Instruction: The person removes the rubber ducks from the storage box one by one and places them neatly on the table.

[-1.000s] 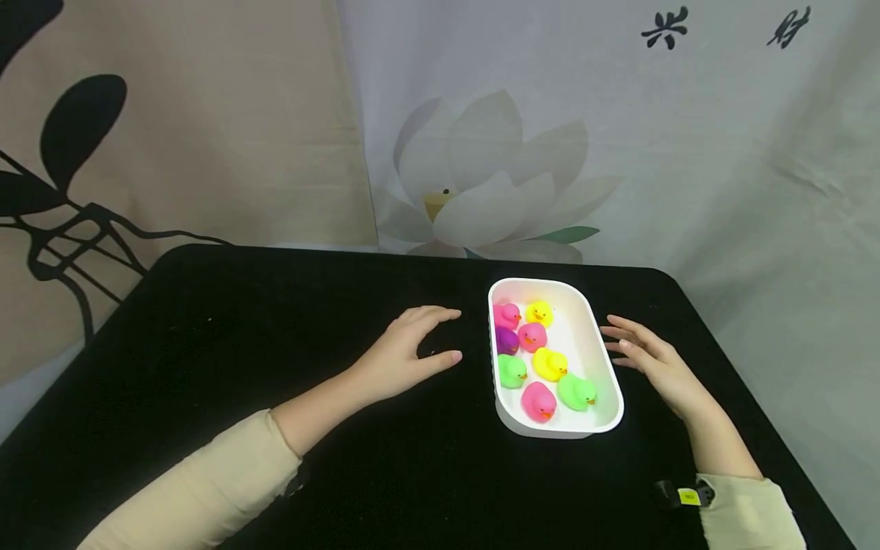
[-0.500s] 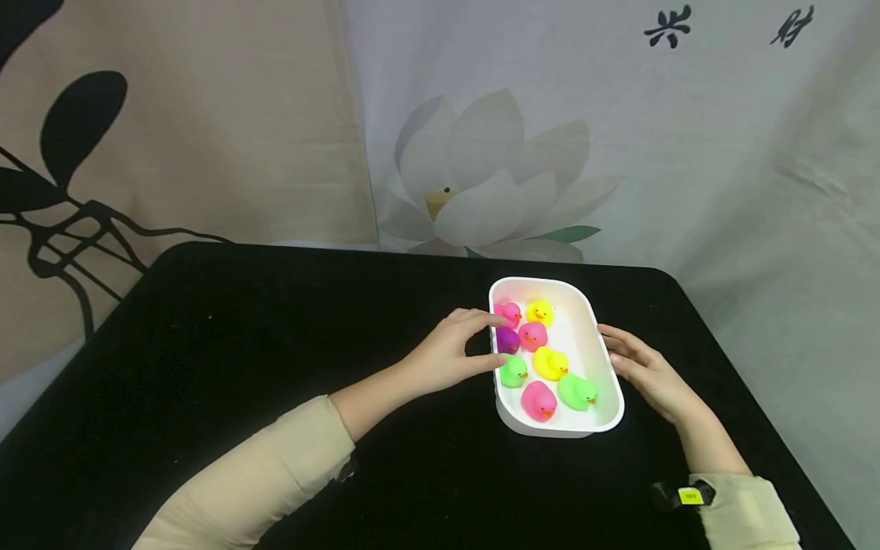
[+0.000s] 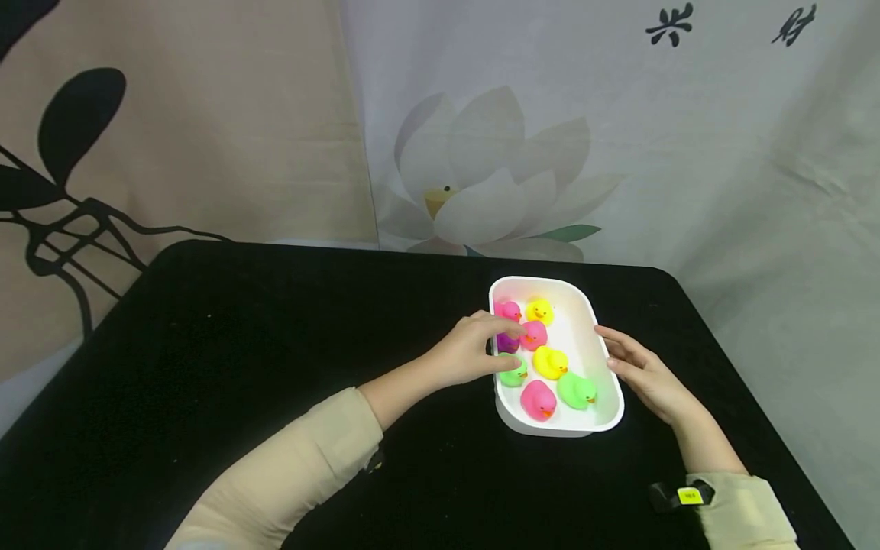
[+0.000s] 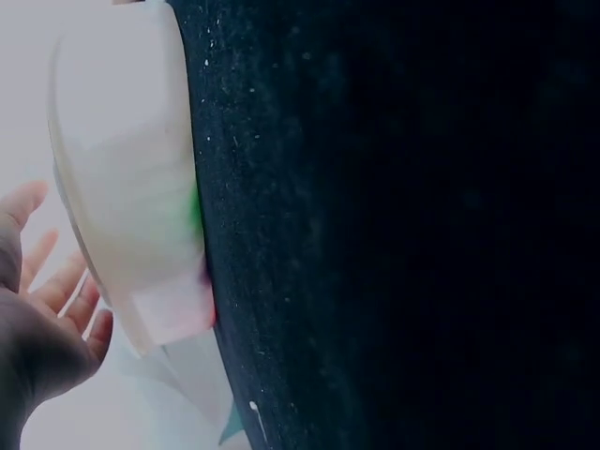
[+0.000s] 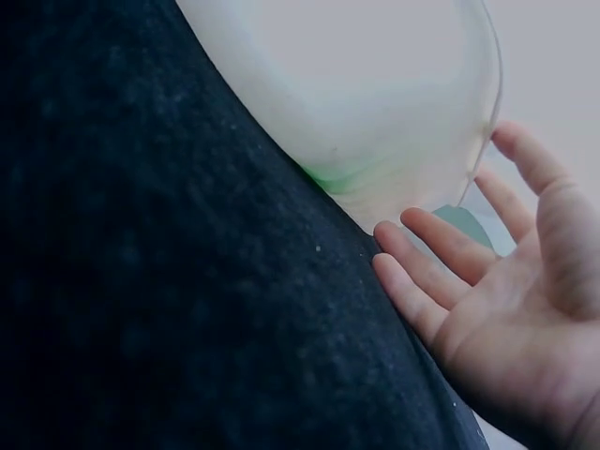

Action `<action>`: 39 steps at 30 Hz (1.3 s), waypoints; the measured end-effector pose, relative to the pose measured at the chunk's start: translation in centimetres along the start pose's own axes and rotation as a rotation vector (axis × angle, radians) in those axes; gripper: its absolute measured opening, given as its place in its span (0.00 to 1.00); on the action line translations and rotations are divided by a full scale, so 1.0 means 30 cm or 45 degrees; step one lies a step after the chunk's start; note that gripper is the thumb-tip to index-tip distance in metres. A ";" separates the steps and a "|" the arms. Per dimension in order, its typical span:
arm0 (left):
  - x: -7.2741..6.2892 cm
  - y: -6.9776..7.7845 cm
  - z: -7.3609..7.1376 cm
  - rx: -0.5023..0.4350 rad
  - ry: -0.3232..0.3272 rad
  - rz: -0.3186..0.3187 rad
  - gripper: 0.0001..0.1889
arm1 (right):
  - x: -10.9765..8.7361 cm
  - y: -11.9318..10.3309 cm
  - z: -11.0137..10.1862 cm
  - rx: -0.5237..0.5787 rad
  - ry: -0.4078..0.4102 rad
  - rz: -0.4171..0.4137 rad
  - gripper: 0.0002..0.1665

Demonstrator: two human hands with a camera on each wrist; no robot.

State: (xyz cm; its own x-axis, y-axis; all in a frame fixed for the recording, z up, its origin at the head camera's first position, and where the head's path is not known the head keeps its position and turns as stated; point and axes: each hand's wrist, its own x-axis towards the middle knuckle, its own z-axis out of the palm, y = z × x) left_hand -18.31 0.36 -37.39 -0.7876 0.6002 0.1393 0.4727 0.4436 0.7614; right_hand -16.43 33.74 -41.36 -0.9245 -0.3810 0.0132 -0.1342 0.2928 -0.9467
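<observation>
A white rectangular tray (image 3: 584, 305) stands at the right of the table with several rubber ducks in it. My left hand (image 3: 467, 351) reaches over its left rim, thumb and fingers spread apart. The fingertips hover near a purple duck (image 3: 507, 344) and a pink duck (image 3: 534, 336), while the thumb is over a green duck (image 3: 512, 376); contact cannot be told. At the right rim is my right hand (image 3: 649, 382), its thumb tip at the edge and its fingers extended along the outer wall. In the right wrist view the fingers (image 5: 445, 239) lie loosely extended beside the tray.
Also in the tray are a yellow duck (image 3: 550, 363), another green duck (image 3: 577, 392), a pink duck (image 3: 538, 400) and a far yellow duck (image 3: 539, 311). Black cloth covers the table (image 3: 309, 321). A printed curtain (image 3: 275, 114) hangs behind its far edge.
My left hand has moved right, from the black cloth to over the tray's left side. My right hand has come slightly closer and now meets the right rim. The ducks stay in place.
</observation>
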 end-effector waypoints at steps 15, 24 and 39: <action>0.061 -0.019 0.026 0.057 -0.173 0.013 0.24 | 0.003 0.005 0.002 0.021 -0.002 0.028 0.31; 0.082 -0.005 0.030 0.090 -0.234 -0.037 0.20 | 0.002 0.003 0.001 0.033 0.005 0.059 0.32; 0.098 0.023 0.038 0.206 -0.250 -0.138 0.16 | 0.002 0.004 -0.001 0.051 -0.003 0.065 0.31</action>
State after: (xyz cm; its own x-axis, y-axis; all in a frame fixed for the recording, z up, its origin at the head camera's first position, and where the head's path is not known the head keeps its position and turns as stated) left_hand -19.83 3.20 -37.17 -0.7526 0.6542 -0.0751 0.4594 0.6033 0.6519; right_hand -16.52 33.78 -41.47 -0.9289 -0.3685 -0.0363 -0.0725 0.2770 -0.9581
